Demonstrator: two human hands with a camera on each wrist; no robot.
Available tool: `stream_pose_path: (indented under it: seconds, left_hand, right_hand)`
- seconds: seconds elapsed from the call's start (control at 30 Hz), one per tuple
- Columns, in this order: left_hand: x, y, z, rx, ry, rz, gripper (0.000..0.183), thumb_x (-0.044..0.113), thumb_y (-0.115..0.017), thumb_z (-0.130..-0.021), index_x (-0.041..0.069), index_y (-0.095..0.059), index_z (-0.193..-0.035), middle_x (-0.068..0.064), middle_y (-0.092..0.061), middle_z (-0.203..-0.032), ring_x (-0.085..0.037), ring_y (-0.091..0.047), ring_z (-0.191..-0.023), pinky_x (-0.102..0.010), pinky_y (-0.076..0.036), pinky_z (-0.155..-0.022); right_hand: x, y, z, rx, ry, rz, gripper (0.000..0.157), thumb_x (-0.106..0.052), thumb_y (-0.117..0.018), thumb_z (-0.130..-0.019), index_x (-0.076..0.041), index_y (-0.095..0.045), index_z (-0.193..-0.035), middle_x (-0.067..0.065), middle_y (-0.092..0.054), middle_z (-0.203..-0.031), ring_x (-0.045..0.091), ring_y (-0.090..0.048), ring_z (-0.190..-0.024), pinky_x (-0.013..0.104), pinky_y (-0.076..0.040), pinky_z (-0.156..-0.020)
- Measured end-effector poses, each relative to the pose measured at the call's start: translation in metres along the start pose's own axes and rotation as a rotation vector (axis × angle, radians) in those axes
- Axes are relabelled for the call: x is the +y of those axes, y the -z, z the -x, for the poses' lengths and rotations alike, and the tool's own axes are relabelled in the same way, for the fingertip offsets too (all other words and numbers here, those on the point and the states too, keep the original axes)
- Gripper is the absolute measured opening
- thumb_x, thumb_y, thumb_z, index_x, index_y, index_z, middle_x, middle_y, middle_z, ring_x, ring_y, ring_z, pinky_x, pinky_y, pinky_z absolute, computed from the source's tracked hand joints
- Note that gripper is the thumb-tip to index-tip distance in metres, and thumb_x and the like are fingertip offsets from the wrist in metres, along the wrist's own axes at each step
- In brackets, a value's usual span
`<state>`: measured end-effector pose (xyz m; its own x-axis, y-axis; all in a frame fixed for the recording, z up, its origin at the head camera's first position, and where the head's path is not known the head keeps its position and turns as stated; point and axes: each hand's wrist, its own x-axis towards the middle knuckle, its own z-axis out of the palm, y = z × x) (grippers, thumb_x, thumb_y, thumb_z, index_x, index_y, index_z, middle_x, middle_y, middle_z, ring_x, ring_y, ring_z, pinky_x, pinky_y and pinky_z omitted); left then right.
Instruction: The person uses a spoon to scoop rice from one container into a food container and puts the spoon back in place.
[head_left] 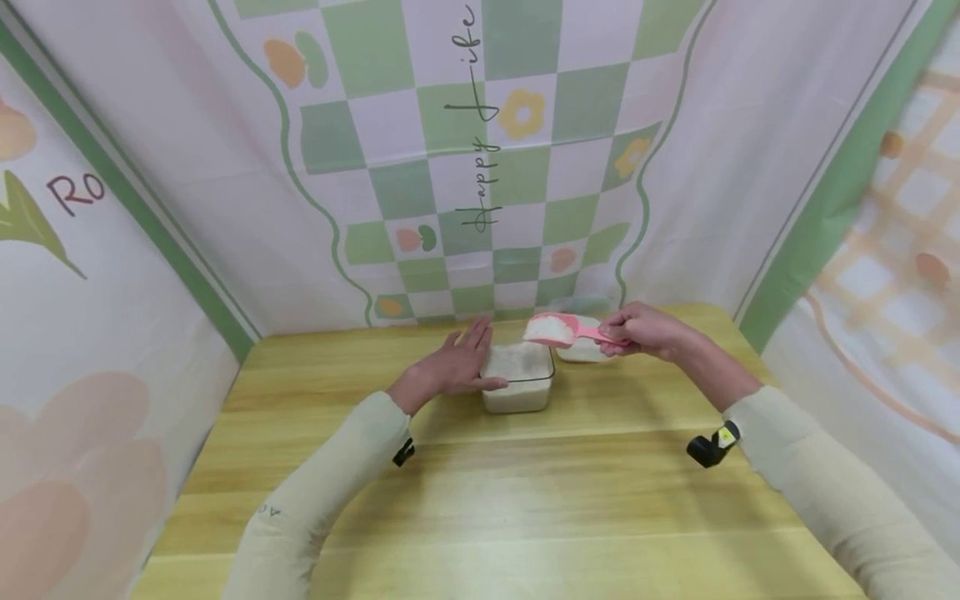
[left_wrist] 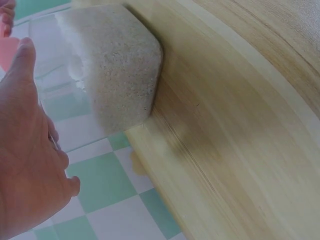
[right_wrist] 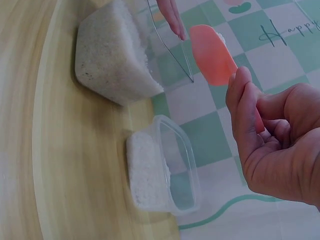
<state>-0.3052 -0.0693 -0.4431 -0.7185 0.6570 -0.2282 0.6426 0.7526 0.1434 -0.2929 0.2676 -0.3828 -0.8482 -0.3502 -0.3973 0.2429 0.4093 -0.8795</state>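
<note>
My right hand (head_left: 637, 328) grips the handle of a pink scoop (right_wrist: 212, 55), whose bowl carries a heap of white grains (head_left: 551, 327). The scoop hangs above the right rim of a clear square container (head_left: 517, 395) partly filled with rice-like grains (left_wrist: 117, 65). Against the left side of that container rests my left hand (head_left: 461, 364), fingers straight and thumb along the near rim. A smaller clear plastic tub (right_wrist: 172, 165), holding white grains (right_wrist: 145, 172), stands right behind the square container, below my right hand; in the head view the scoop and hand partly cover it.
Both containers stand near the back edge of a wooden table (head_left: 450, 500). Behind them hangs a green-and-white checked curtain (head_left: 517, 200), and more printed cloth (head_left: 82, 375) encloses the sides. A black strap (head_left: 708, 448) hangs at the right wrist.
</note>
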Motion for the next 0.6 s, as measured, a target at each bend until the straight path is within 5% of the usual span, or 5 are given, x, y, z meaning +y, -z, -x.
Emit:
stream_pose_path:
  seconds: [0.6]
  left_hand:
    - [0.003, 0.002, 0.001, -0.011, 0.016, 0.003, 0.105, 0.074, -0.036, -0.095, 0.001, 0.006, -0.159, -0.012, 0.018, -0.167, -0.028, 0.009, -0.157, -0.052, -0.012, -0.125]
  right_hand:
    - [0.014, 0.03, 0.006, 0.072, -0.014, -0.056, 0.049, 0.002, -0.039, -0.103, 0.024, -0.027, -0.144, -0.001, -0.07, -0.078, 0.003, -0.068, -0.07, 0.015, -0.055, -0.067]
